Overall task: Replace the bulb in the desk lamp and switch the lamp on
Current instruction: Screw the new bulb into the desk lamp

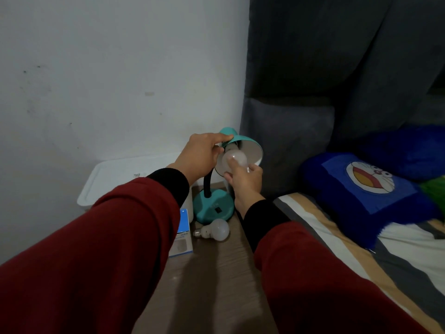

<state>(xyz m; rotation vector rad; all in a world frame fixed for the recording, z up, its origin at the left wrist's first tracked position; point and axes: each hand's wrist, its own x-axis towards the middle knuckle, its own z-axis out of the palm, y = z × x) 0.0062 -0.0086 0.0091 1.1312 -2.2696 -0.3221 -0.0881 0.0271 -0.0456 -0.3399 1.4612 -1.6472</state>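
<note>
On the wooden bedside table, going from the left, a blue bulb box lies beside the lamp base, and a loose bulb rests on its side in front of that base. Above, the left hand grips the teal lamp shade, fingers closed on its rim, keeping it tilted. The right hand has its fingers wrapped around a second bulb that sits at the socket inside the shade. Whether this bulb is going in or coming out cannot be told. The lamp is dark, so the switching on is clearly not yet done.
</note>
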